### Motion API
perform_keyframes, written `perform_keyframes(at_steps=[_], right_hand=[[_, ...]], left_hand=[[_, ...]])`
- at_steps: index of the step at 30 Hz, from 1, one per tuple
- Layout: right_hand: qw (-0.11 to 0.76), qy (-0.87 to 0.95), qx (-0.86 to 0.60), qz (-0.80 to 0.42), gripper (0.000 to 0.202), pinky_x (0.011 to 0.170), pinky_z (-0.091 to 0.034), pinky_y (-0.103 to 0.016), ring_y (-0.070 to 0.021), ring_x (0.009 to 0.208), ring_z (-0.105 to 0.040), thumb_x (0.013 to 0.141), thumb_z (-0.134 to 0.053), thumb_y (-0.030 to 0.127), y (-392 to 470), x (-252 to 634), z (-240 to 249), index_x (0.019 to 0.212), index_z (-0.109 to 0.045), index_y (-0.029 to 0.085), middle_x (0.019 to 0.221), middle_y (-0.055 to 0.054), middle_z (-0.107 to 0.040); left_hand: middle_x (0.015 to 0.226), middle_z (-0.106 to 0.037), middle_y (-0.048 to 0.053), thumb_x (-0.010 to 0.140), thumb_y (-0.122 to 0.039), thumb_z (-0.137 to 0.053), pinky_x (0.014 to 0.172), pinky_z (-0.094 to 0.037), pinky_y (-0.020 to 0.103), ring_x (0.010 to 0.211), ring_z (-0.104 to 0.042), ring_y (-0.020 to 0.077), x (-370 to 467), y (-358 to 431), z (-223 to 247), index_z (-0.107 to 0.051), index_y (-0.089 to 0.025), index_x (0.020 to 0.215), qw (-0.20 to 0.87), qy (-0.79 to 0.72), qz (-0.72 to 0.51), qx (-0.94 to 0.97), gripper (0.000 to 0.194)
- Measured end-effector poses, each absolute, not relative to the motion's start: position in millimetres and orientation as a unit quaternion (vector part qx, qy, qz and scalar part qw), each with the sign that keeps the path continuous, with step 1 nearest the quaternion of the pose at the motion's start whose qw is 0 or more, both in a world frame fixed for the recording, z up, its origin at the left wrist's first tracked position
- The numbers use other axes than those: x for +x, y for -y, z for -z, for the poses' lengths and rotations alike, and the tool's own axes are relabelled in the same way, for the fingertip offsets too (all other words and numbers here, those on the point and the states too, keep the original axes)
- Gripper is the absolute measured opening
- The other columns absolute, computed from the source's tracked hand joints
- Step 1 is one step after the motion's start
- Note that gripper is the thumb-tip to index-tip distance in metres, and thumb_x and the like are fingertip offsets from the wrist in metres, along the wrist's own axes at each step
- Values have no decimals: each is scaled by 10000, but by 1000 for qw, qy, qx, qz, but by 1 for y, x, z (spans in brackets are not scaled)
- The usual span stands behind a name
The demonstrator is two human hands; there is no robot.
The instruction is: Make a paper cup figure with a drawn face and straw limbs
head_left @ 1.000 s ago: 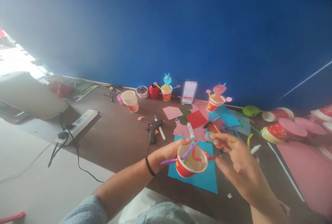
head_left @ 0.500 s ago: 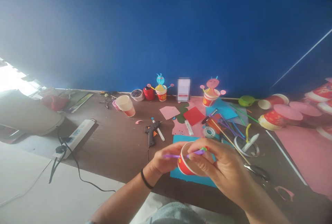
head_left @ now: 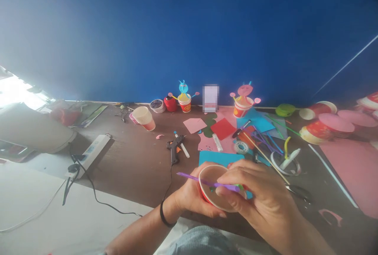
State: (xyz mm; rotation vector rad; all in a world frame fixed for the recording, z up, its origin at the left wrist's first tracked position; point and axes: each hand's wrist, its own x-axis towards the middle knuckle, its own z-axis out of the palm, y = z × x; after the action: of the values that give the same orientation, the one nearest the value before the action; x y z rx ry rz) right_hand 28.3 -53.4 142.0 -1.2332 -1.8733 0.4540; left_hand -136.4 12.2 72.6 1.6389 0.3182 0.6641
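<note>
A red and white paper cup (head_left: 208,198) is gripped round its side by my left hand (head_left: 190,198), its mouth tilted toward me. Across the mouth lies a purple stick (head_left: 189,175), which my right hand (head_left: 255,190) pinches between thumb and fingers. Its left end pokes out past the rim; something green shows by its right end. Blue paper (head_left: 217,157) lies on the table beneath the hands. Just beyond them are a glue stick (head_left: 217,143) and a roll of tape (head_left: 241,147).
A glue gun (head_left: 174,148) with its cord lies left of the hands. Stacked cups (head_left: 143,118) and a power strip (head_left: 93,150) stand farther left. Two decorated cups (head_left: 185,104) (head_left: 242,109) are near the blue wall. Scissors (head_left: 299,194) lie at right.
The cup has tipped, so more of its inside faces me. The purple stick now lies across the mouth, and the right hand has shifted slightly right and down with it.
</note>
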Motion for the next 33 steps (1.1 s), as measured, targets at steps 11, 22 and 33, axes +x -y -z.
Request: perform_keyframes(at_steps=[11,22,33], right_hand=[[412,675,-572,-217,121,654,-469,-304,-182,725,-582,823,-608,376,40,37,-134,792,-642,264,746,-4,-620],[350,631,-645,-253,204,660,-530,-290,-209,761,-686,868,-496,404,48,56,-107,920,-608,243,841,-35,-721],[306,701,-608,-210,270,544,-502,-292,-220,601,-655,912,-401,385,50,53,-93,819,-620,257,673,-43,-693]], left_hand=[[1173,-575,115,561,-287,-829,962,-390,453,1092,-536,307,-128,-7,-62,-517,-184,1202,654,-156,-380,635,720],[867,-640,69,574,-314,-821,714,-476,324,771,-595,205,-118,-11,-43,-555,-145,1085,744,-226,-399,486,600],[830,-648,83,567,-362,-824,634,-453,250,721,-584,173,-125,-12,-44,-598,-130,1035,762,-227,-386,468,569]])
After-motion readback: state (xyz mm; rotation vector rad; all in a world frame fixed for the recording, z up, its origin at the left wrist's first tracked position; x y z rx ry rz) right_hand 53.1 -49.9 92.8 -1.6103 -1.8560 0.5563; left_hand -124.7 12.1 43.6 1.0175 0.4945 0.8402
